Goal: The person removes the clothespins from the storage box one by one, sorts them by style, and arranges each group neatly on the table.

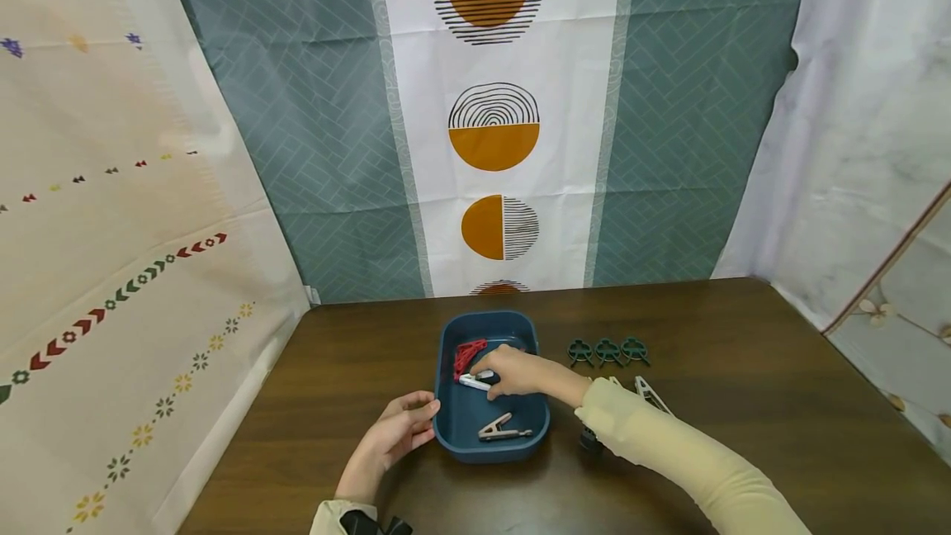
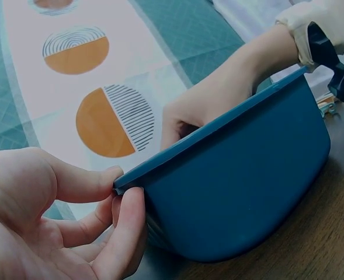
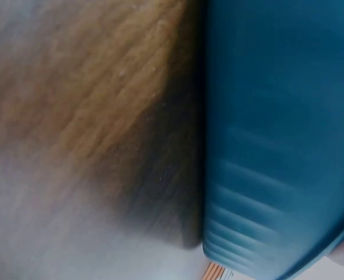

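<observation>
With thumb and fingers my left hand (image 1: 401,428) pinches the left rim of a blue plastic bin (image 1: 462,428); the left wrist view shows this grip on the rim (image 2: 177,150) closely. My right hand (image 1: 516,371) reaches down inside the bin, its curled fingers at a white clip (image 1: 475,381) with a dark part beside it. The fingertips are partly hidden, but they appear to pinch this clip. Red clips (image 1: 468,356) lie by the bin's left wall, and a greyish-beige clip (image 1: 501,431) lies near its front. The right wrist view holds mainly the bin's outer wall (image 3: 265,116).
Three round green clips (image 1: 607,352) stand in a row on the brown wooden table (image 1: 327,403), right of the bin. Closer in, a pale clip (image 1: 650,395) shows partly behind the right sleeve (image 1: 669,444). Patterned cloths (image 1: 319,106) hang around the table.
</observation>
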Action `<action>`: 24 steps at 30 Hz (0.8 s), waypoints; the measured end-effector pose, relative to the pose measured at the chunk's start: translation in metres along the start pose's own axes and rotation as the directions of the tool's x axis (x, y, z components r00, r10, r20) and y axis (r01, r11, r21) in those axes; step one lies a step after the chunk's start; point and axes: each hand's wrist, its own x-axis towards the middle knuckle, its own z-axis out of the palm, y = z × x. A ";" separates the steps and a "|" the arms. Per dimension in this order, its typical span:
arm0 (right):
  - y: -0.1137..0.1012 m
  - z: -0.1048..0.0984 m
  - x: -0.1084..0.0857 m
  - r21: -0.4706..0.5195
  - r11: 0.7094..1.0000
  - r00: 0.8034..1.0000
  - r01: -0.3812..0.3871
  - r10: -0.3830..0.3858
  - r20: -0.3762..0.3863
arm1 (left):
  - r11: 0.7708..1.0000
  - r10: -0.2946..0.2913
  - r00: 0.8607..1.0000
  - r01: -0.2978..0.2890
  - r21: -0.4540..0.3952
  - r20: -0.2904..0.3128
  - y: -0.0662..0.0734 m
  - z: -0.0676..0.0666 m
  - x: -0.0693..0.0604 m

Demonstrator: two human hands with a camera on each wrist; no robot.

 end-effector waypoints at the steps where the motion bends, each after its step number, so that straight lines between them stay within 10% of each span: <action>1: 0.000 0.000 0.001 -0.008 1.000 1.000 -0.002 0.002 0.002 | 1.000 0.000 1.000 0.000 0.000 0.000 0.000 0.000 0.000; 14: -0.006 0.004 0.000 -0.059 0.996 0.998 0.063 -0.061 0.031 | 1.000 0.008 1.000 -0.008 -0.007 0.026 -0.004 -0.001 0.001; 24: -0.007 -0.002 -0.003 0.121 0.990 0.997 0.074 -0.077 0.019 | 1.000 0.009 1.000 -0.009 0.000 0.000 -0.004 -0.001 0.002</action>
